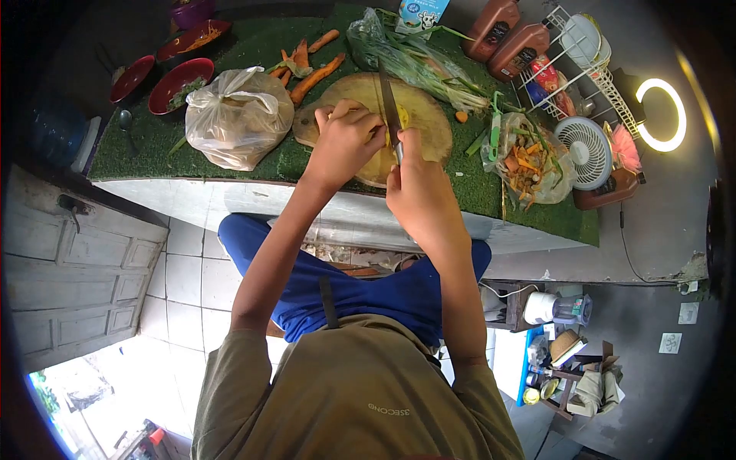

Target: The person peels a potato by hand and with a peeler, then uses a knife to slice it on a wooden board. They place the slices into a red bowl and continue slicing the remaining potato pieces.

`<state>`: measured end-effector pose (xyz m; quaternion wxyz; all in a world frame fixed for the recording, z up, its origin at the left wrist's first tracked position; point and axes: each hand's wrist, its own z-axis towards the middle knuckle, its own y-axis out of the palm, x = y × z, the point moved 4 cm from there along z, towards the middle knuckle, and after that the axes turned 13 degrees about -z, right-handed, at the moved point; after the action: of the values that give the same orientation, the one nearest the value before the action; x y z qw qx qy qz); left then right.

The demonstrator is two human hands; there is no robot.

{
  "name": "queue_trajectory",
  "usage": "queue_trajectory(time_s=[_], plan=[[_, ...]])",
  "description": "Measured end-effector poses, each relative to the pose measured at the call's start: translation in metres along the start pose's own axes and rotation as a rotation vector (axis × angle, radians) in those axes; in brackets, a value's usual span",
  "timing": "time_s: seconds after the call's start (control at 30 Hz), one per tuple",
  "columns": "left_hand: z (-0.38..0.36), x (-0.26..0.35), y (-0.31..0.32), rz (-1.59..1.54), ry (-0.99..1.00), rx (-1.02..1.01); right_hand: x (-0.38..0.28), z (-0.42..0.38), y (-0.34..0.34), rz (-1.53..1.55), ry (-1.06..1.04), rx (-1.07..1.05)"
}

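Note:
My right hand (420, 188) grips the handle of a kitchen knife (389, 100), its blade pointing away from me over a round wooden cutting board (431, 126). Just left of the blade, my left hand (349, 146) rests on the board with its fingers curled down. Whatever those fingers press on is mostly hidden beneath them. A small yellow piece (403, 116) lies against the right side of the blade. Behind the board are several carrots (318, 79), and green onions (429, 77) partly in a clear plastic bag lie at its far right edge.
Left of the board sits a tied plastic bag (239, 119), with red bowls (180, 84) beyond. On the right are a bag of peelings (529, 165), a small fan (584, 152), a dish rack (583, 57) and brown bottles (494, 31). Green matting (253, 46) covers the table.

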<state>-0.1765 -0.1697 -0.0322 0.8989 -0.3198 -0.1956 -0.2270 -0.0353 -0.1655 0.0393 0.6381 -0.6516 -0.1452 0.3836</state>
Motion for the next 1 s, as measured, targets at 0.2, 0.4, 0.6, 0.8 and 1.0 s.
queue_trajectory(time_s=[0.2, 0.4, 0.6, 0.8, 1.0], plan=[[0.000, -0.001, 0.001, -0.010, -0.012, -0.003, 0.000, 0.001, 0.002, -0.027, 0.020, -0.002], [0.000, -0.002, 0.001, -0.046, 0.013, 0.014, 0.002, 0.002, 0.004, -0.024, 0.009, -0.014], [0.000, -0.003, 0.001, -0.038, -0.029, -0.033, 0.005, 0.003, 0.009, 0.039, 0.007, -0.027], [0.000, -0.003, 0.002, -0.065, 0.024, 0.009, 0.004, 0.005, 0.011, 0.022, 0.000, -0.037], [-0.001, -0.005, 0.002, -0.058, -0.042, -0.051, 0.011, 0.022, 0.030, 0.004, 0.043, -0.088]])
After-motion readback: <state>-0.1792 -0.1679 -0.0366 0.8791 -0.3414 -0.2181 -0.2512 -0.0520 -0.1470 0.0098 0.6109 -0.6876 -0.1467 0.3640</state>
